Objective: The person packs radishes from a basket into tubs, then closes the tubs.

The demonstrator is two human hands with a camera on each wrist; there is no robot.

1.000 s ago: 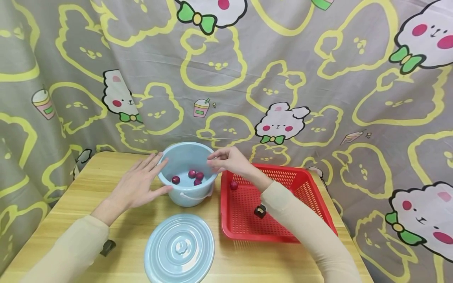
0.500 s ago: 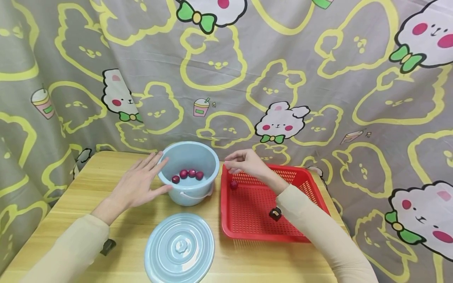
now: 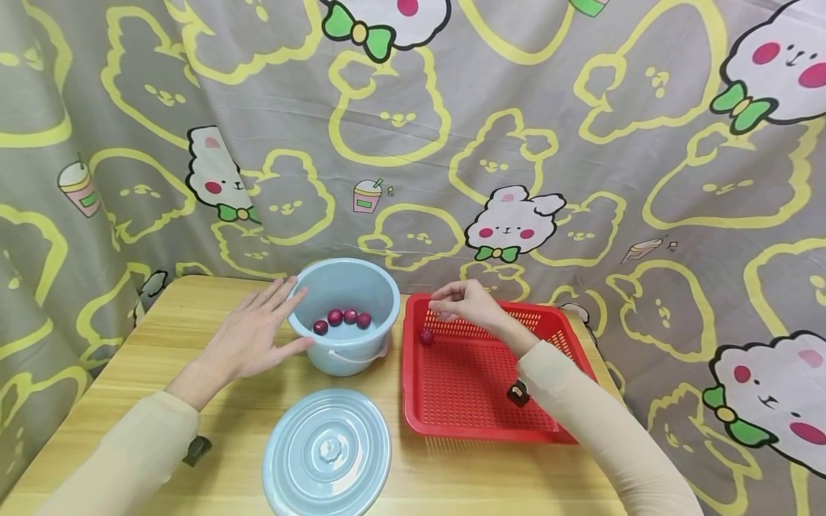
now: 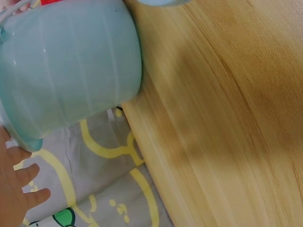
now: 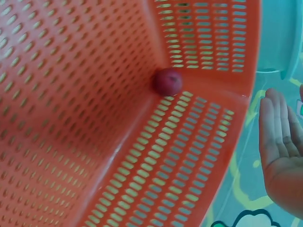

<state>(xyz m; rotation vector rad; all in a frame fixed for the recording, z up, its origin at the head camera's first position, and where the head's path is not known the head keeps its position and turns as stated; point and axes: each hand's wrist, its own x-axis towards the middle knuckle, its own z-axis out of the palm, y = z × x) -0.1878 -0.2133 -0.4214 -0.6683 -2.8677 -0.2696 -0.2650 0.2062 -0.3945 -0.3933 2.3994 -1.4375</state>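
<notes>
A light-blue bucket (image 3: 345, 352) stands at the back of the table, with several small dark-red round fruits, perhaps plums (image 3: 349, 317), on its bottom. My left hand (image 3: 254, 337) rests against the left of its rim with the fingers spread. A red mesh basket (image 3: 490, 426) stands right of the bucket; one more dark-red fruit (image 3: 426, 337) lies in its far left corner. Above that corner hovers my right hand (image 3: 474, 308). In the right wrist view the right hand's fingers (image 5: 271, 127) look straight, and no object shows in the palm.
A round light-blue lid (image 3: 328, 453) with a knob lies on the wooden table (image 3: 213, 473), in front of the bucket. A patterned grey curtain (image 3: 413, 143) hangs right behind the table. The bucket's handle (image 3: 358, 358) hangs down at its front.
My right hand has moved right, from over the bucket's rim to above the basket's corner. Fruits in the bucket have rolled into a row. My left hand has stayed put.
</notes>
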